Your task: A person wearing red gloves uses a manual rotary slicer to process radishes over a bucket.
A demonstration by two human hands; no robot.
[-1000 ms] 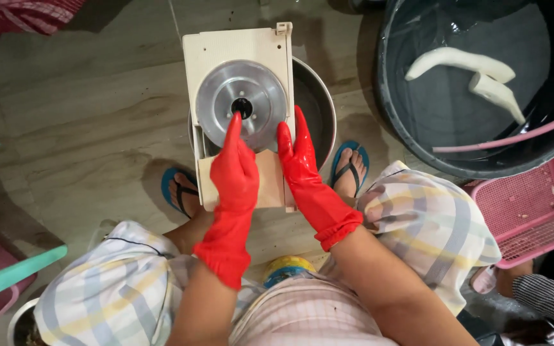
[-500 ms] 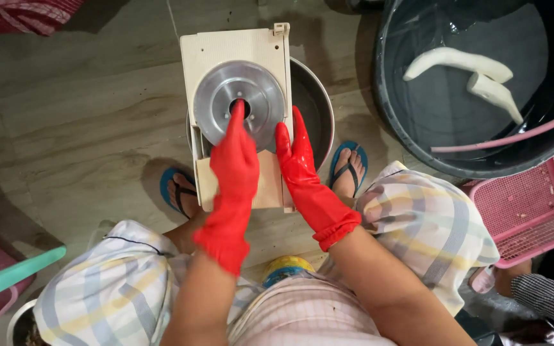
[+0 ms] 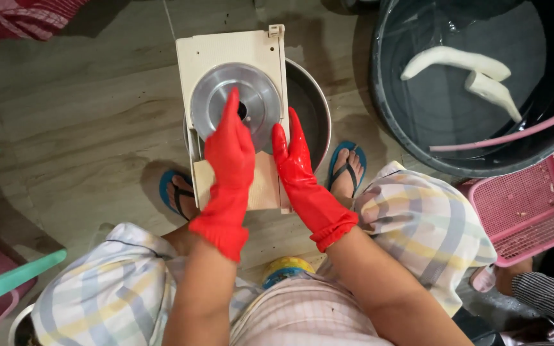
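A cream slicer board (image 3: 226, 52) with a round metal disc (image 3: 259, 90) lies across a metal bowl (image 3: 309, 102) on the floor. My left hand (image 3: 229, 150), in a red rubber glove, lies flat on the disc with its fingers together, fingertips near the dark centre hole. My right hand (image 3: 293, 163), also in a red glove, rests flat against the board's right edge. I cannot see anything held in either hand.
A big dark tub (image 3: 476, 83) of water holds two pale peeled pieces (image 3: 456, 64) at the upper right. A pink plastic basket (image 3: 533, 205) sits below it. My feet in blue sandals (image 3: 347, 168) flank the bowl. A teal handle (image 3: 14, 279) lies at the left.
My left hand has slid back toward me along the disc, then slightly forward again. The right hand has stayed at the board's edge.
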